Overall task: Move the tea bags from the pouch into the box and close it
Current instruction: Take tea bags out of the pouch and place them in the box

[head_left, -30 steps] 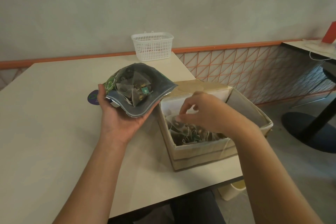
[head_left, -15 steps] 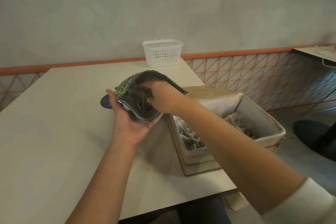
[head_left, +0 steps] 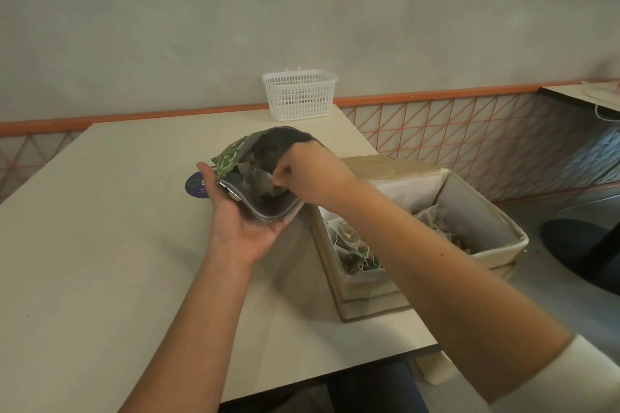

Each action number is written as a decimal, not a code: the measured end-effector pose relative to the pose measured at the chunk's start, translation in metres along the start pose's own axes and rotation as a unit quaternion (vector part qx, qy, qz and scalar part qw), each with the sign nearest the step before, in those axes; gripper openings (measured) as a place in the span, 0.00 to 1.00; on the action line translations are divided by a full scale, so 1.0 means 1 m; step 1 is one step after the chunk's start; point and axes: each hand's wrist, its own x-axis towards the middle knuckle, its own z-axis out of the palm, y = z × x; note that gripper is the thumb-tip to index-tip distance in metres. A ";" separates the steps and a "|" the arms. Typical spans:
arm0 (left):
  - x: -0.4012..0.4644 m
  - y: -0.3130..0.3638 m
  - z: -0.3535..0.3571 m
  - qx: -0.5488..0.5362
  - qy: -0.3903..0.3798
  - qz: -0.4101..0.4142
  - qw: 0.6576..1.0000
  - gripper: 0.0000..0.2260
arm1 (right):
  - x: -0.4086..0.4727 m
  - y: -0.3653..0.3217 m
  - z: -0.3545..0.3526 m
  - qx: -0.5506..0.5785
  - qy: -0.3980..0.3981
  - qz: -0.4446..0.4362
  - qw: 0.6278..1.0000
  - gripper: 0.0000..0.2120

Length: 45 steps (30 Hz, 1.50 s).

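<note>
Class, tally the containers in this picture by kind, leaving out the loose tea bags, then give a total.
Pouch, held in the left hand while the right hand pinches a tea bag at its mouth: 1
Box, open, tea bags inside: 1
White basket: 1
Total: 3

Bare table (head_left: pixel 100 245) lies left of the left hand (head_left: pixel 245 228), while the open box (head_left: pixel 486 245) crowds the right edge and a white basket (head_left: pixel 299 94) blocks the far side.
</note>
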 end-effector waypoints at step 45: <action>-0.008 -0.007 0.014 0.000 -0.048 0.012 0.999 0.39 | -0.096 0.077 -0.025 0.048 -0.071 0.207 0.975 0.15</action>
